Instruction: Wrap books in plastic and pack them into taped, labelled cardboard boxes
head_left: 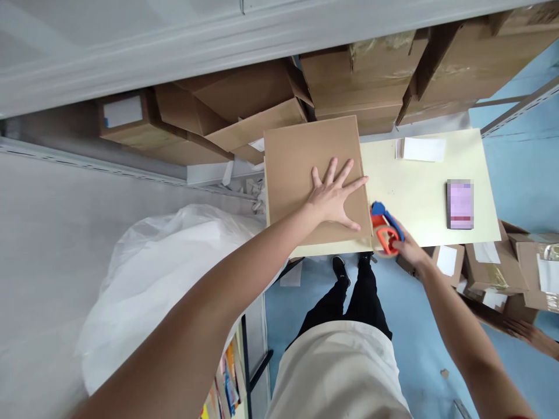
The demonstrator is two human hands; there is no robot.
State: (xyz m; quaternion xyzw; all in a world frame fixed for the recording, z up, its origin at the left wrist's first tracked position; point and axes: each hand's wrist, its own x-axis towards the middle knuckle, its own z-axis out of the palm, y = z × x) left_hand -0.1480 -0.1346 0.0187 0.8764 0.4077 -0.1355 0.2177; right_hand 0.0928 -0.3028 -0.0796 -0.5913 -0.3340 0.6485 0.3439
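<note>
A closed brown cardboard box [301, 157] lies on the left part of a pale yellow table [419, 198]. My left hand [334, 195] rests flat on its top, fingers spread wide. My right hand [406, 247] grips a red and blue tape dispenser [384, 230] at the box's near right corner, by the table's front edge.
White paper slips [423, 149] and a small pink item [460, 203] lie on the table. Stacked cardboard boxes [371, 81] stand behind it, more boxes [498, 267] sit on the blue floor at right. A big white plastic bag [170, 273] is at left. Another person's hand [530, 334] shows far right.
</note>
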